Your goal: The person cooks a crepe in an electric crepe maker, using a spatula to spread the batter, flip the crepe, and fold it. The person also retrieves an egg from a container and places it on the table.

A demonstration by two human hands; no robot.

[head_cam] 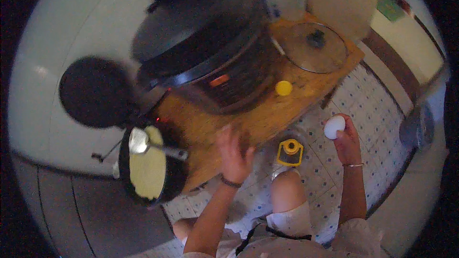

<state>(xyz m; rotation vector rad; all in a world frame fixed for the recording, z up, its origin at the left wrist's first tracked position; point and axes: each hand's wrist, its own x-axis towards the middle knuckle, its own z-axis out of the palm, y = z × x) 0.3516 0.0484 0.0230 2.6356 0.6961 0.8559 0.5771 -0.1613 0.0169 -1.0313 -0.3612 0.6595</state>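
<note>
My right hand (348,143) holds a white egg (335,127) between thumb and fingers, above the patterned tile floor. My left hand (235,156) is blurred, its fingers spread over the front edge of the wooden table (200,139), and nothing shows in it. Left of that hand sits a dark round vessel (176,175) with a flat yellow surface (147,172) inside; whether this is batter or something else I cannot tell. A metal ladle or large spoon (139,141) with a dark handle lies across it.
A large dark rounded appliance (215,43) with an orange mark stands on the table. Near it are a glass lid (304,55) and a yellow cap (284,88). A dark disc (95,91) is at left. By my knee is a clear container with a yellow handle (290,152).
</note>
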